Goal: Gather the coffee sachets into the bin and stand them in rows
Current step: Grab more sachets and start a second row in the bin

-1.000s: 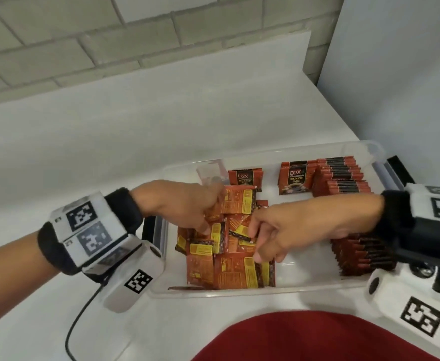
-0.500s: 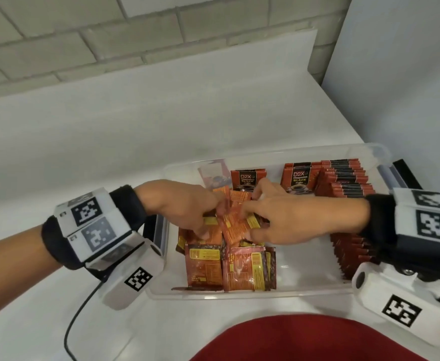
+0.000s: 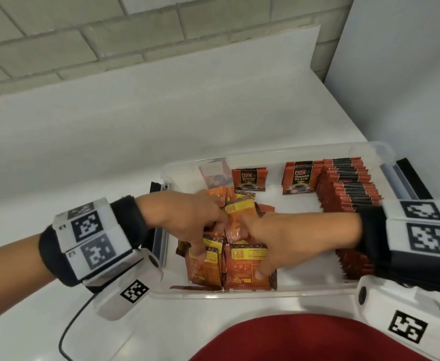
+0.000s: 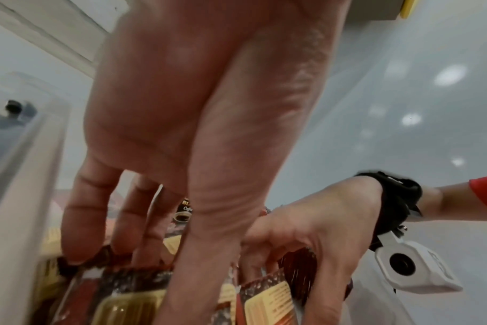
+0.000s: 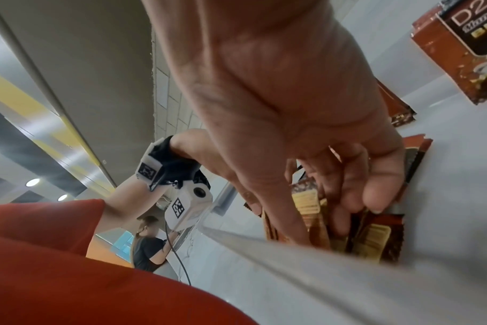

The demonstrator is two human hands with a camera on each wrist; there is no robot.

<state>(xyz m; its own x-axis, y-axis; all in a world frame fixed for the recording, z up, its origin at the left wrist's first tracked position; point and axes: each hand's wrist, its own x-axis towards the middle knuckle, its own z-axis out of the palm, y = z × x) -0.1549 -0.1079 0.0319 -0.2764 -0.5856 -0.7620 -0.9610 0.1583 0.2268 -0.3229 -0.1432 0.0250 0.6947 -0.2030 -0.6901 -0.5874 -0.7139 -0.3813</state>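
While loose coffee sachets point(image 3: 228, 259) lie heaped at the left of the clear bin point(image 3: 278, 291), the left hand point(image 3: 187, 220) and right hand point(image 3: 281, 238) press spread fingers onto them, perhaps pinching one between them; rows point(image 3: 349, 188) stand at right.

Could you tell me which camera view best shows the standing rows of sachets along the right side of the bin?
The head view: the standing rows show whole. The right wrist view catches one front sachet; the left wrist view shows none.
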